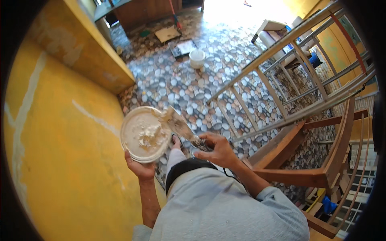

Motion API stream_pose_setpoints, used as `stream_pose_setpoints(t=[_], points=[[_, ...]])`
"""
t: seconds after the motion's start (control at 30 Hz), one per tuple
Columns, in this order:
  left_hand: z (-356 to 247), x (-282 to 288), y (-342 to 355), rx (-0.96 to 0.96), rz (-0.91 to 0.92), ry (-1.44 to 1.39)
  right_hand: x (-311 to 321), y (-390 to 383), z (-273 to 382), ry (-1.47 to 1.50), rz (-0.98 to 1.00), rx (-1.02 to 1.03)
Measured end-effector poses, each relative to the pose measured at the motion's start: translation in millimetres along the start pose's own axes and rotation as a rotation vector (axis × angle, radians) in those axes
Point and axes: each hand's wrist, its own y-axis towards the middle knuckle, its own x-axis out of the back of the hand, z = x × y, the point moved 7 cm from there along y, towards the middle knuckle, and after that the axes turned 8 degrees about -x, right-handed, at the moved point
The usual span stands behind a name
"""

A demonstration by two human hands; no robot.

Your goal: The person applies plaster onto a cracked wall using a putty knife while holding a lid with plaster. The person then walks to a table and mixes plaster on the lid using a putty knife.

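Note:
My left hand [140, 168] grips a round, pale lid [128, 150] from below, its thumb over the near rim. A lumpy heap of off-white filler paste [149, 135] lies on the lid. My right hand [219, 149] is closed round the handle of a putty knife [181, 129], whose broad blade is smeared with paste. The blade's far end reaches the lid's right rim; whether it touches cannot be made out. Close on my left stands a yellow wall [68, 132] with pale patched streaks running over it.
A metal ladder [277, 96] slants along the right, beside a brown wooden frame [289, 176]. A white bucket [197, 59] stands on the pebble-patterned floor [173, 94], near a flat tray [183, 47] and a board [168, 34]. A yellow ledge [96, 52] juts out at upper left.

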Motion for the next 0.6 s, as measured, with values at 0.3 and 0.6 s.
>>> stream_pose_setpoints(t=[0.3, 0.6], points=[[67, -106, 210, 0.261, 0.121, 0.005, 63, 149, 39, 0.168, -0.285, -0.096], [164, -272, 404, 0.413, 0.333, 0.039, 206, 263, 138, -0.311, -0.776, 0.055]])
